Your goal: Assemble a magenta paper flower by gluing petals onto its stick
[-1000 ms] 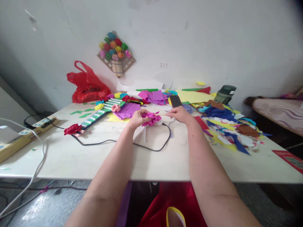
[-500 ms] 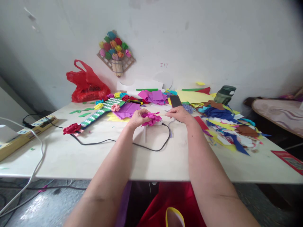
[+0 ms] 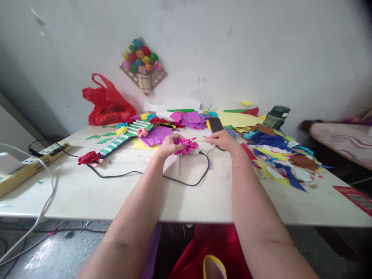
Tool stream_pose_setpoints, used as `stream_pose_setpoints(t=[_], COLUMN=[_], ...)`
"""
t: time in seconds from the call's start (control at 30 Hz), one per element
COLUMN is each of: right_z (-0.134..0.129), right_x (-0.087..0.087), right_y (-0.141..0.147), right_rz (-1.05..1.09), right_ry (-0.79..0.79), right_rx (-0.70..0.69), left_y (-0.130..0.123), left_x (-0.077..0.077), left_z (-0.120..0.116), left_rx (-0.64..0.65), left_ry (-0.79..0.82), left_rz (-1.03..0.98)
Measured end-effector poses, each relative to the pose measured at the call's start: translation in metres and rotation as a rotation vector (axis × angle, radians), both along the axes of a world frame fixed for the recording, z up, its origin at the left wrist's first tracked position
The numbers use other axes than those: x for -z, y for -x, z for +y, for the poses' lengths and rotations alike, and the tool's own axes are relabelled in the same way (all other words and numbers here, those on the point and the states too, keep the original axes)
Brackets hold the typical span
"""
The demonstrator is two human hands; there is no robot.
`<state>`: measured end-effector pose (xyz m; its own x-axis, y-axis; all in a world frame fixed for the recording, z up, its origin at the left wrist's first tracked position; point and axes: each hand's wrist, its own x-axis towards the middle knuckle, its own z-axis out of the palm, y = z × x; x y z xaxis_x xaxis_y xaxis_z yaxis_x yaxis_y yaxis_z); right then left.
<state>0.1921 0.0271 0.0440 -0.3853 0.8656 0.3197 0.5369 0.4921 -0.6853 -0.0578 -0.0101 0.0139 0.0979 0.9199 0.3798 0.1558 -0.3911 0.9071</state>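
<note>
My left hand [image 3: 172,145] is closed on a magenta paper flower [image 3: 188,146] with several pointed petals, held above the table. To its right, my right hand [image 3: 220,139] pinches a thin pale stick [image 3: 201,140] that points toward the flower. Whether the stick's tip touches the petals I cannot make out. Just below the flower is a white object, mostly hidden, with a black cable [image 3: 186,184] running from it across the table. Close behind my right hand lie a dark phone [image 3: 215,124] and a bundle of bluish yarn [image 3: 232,133].
On the left, a green-and-white striped panel [image 3: 124,140] carries paper roses, near a red plastic bag [image 3: 107,102] and a power strip [image 3: 43,157]. Paper scraps [image 3: 279,155] and a dark green bottle [image 3: 276,117] stand right. Purple paper sheets [image 3: 155,135] lie behind my left hand.
My right hand has shifted very slightly to the right, away from the flower, still pinching the stick. My left hand and the flower stay almost in place.
</note>
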Motion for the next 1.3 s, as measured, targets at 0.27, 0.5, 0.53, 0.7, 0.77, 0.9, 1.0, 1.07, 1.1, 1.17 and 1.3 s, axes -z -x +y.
stream_pose_setpoints(t=[0.27, 0.5, 0.53, 0.7, 0.77, 0.9, 1.0, 1.07, 1.1, 1.17, 1.3], right_z=[-0.0014, -0.0009, -0.0009, -0.0022, -0.0028, -0.0032, -0.0027, -0.0023, -0.0020, -0.0014, 0.0003], right_x=[-0.0006, -0.0002, -0.0003, -0.0014, -0.0019, -0.0022, -0.0020, -0.0018, -0.0017, -0.0015, -0.0004], right_y=[0.0020, 0.0023, 0.0023, 0.0021, 0.0021, 0.0026, 0.0028, 0.0027, 0.0026, 0.0023, 0.0013], right_rz=[0.008, 0.014, 0.010, 0.000, -0.001, 0.015, 0.039, 0.047, 0.047, 0.039, 0.023], right_ry=[0.011, 0.018, 0.017, 0.011, 0.012, 0.025, 0.021, 0.013, 0.011, 0.004, -0.012], right_rx=[-0.009, -0.029, -0.027, -0.017, -0.013, -0.009, -0.024, -0.033, -0.033, -0.025, -0.012], left_y=[-0.0001, -0.0010, -0.0010, -0.0003, 0.0002, 0.0009, 0.0009, 0.0008, 0.0007, 0.0006, 0.0005], left_x=[-0.0003, -0.0039, -0.0042, -0.0045, -0.0041, -0.0034, -0.0032, -0.0029, -0.0027, -0.0020, -0.0011], left_z=[-0.0003, -0.0034, -0.0037, -0.0039, -0.0035, -0.0024, -0.0021, -0.0018, -0.0015, -0.0008, 0.0001], left_rx=[0.007, 0.009, 0.010, 0.023, 0.025, 0.034, 0.038, 0.042, 0.045, 0.053, 0.056], left_ry=[-0.003, -0.004, -0.007, -0.043, -0.049, -0.041, -0.051, -0.054, -0.053, -0.050, -0.051], left_rz=[0.001, 0.007, 0.012, 0.026, 0.034, 0.041, 0.045, 0.048, 0.047, 0.039, 0.026])
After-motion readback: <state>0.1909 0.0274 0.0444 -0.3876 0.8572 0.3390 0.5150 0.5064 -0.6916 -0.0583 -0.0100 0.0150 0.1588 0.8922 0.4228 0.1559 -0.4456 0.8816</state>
